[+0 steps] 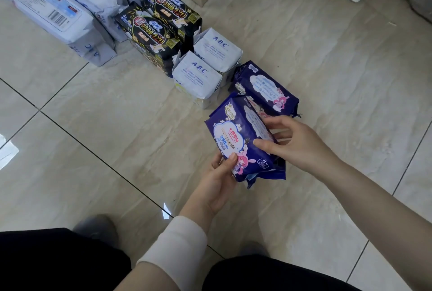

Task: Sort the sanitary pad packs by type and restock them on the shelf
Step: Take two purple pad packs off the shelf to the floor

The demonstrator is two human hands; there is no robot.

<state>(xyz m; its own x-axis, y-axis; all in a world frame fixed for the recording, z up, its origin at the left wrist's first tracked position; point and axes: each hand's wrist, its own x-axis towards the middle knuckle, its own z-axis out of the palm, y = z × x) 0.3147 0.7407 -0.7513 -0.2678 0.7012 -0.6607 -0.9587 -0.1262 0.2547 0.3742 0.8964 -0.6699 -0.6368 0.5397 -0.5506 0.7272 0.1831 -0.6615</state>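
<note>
Held pack (236,136): blue, in the air over the floor (117,127), between both hands, just in front of the floor pack (264,85) of the same type. Left hand (218,176) grips the near-left end, thumb on the printed face, fingers under. Right hand (301,143) pinches the right side, thumb on top, fingers curled behind. A second pack (254,113) looks stacked behind the held one, and I cannot tell which hand carries it.

Handling: probably light, a soft plastic wrap with squashy contents. The film is glossy, so likely a bit slippery, but not fragile. Best hold is across the short sides on the padded body, not on the crimped end flaps.

Pose: printed face up toward the camera, tilted. The long axis runs diagonally, far-left to near-right, and the floor pack lies roughly parallel.

Other groups on the floor: ABC packs (198,75), black packs (152,33) and big white packs (53,10), in a row going far-left. No shelf in view.
</note>
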